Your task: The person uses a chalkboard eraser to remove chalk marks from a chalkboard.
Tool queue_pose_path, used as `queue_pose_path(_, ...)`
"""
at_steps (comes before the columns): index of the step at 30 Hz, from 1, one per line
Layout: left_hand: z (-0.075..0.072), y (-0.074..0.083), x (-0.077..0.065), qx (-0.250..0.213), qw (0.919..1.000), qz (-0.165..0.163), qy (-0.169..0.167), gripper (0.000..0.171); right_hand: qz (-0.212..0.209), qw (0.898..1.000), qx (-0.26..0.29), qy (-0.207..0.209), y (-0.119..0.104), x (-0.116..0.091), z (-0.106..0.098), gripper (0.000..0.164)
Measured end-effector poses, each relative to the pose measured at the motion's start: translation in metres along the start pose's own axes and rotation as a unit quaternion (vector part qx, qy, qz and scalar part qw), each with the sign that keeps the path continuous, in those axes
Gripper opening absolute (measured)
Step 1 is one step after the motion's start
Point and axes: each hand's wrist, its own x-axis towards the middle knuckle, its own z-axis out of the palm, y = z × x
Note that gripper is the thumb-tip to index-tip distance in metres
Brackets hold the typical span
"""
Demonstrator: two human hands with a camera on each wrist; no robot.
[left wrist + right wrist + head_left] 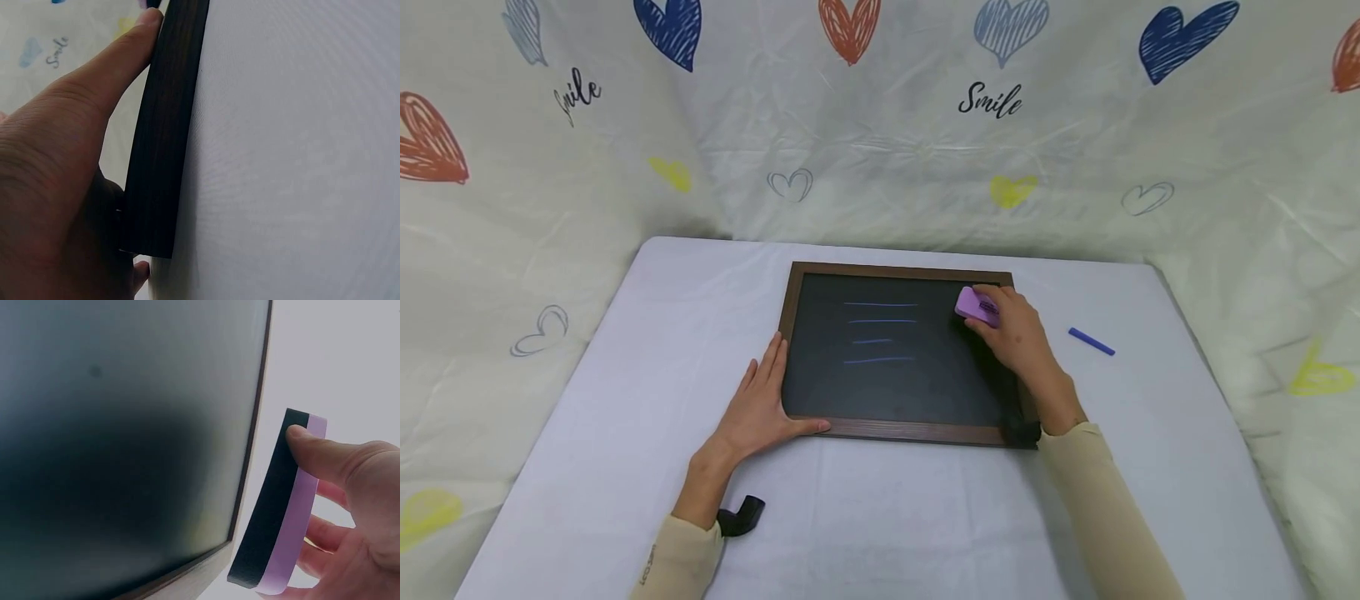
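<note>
A small blackboard [895, 392] in a brown wooden frame lies on the white table, with several short blue chalk lines [880, 362] across its left and middle part. My left hand [758, 417] rests at the lower left corner, straight fingers along the left edge and thumb on the bottom frame [165, 137]. Over the upper right of the board, my right hand [1018, 333] grips a chalkboard eraser [976, 305], purple on top with a black pad below. In the right wrist view the eraser [275, 506] is raised off the board, thumb against its side.
A blue chalk stick [1092, 342] lies on the table [1150, 467] to the right of the board. Behind and beside the table hangs a pale cloth [910, 125] printed with hearts. Black straps [741, 517] show at the wrists.
</note>
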Motion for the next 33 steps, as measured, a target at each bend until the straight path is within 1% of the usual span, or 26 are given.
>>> queue_pose_path(9,0.001,-0.002,0.000,0.001,1.0000,0.004,0.003,0.149,-0.031,0.999,-0.022,-0.009,-0.013,0.017,0.003,0.057)
queue_pose_path(12,0.001,-0.003,0.000,-0.002,1.0000,0.004,0.005,0.149,-0.038,0.999,-0.024,-0.018,-0.017,0.020,0.006,0.056)
queue_pose_path(22,0.001,-0.004,0.001,-0.006,1.0000,0.004,0.002,0.148,-0.043,0.997,-0.030,-0.049,-0.024,0.032,0.015,0.055)
queue_pose_path(28,0.000,-0.003,0.001,-0.006,1.0000,0.000,-0.002,0.148,-0.031,0.996,-0.030,-0.073,-0.023,0.039,0.021,0.053)
queue_pose_path(33,-0.001,-0.002,0.001,-0.001,1.0000,-0.001,-0.006,0.148,-0.038,0.996,-0.027,-0.074,-0.023,0.041,0.023,0.052)
